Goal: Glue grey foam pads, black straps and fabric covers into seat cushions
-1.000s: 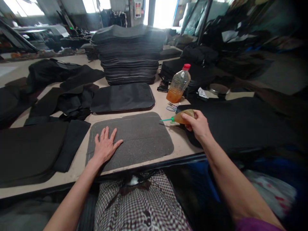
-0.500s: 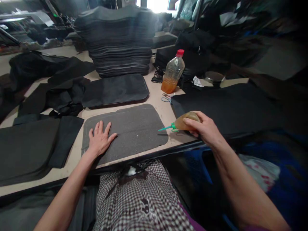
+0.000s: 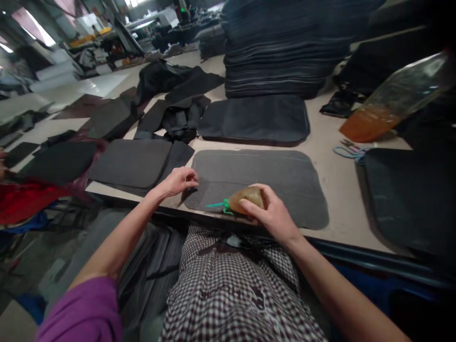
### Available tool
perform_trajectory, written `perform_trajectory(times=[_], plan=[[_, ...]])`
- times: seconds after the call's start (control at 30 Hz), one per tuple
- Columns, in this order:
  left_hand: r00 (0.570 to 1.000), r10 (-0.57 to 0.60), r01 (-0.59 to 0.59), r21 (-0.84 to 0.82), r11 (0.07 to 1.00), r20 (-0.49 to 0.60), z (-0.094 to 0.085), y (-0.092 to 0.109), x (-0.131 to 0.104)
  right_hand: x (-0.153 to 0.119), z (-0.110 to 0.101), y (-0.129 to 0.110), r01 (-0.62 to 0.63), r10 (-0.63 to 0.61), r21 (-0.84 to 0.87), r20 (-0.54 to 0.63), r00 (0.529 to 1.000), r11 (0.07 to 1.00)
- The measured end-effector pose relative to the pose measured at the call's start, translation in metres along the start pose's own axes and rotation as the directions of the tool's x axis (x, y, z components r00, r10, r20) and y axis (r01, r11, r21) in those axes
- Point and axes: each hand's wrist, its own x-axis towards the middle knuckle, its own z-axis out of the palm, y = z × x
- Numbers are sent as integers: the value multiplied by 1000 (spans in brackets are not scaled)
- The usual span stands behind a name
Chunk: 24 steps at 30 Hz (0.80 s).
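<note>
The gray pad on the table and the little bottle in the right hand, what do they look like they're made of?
Gray pad: seemingly felt or foam, a matte speckled surface with faint lines near its edges. Little bottle: probably soft translucent plastic, amber liquid showing through, with a green nozzle; the right hand grips it.

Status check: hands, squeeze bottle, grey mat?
Right hand grips squeeze bottle, nozzle pointing left. Left hand on grey mat near corner. Nothing between them.
</note>
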Motion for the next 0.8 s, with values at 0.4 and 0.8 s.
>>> perform_trajectory(times=[0.4, 0.8], plan=[[997, -5, -12, 211, 977, 79, 25, -8, -24, 28, 88, -6, 235, -259, -301, -43, 965, 924], [997, -21, 6, 214, 977, 68, 31, -19, -24, 8, 47, -12, 210, -253, -399, -57, 966, 892]])
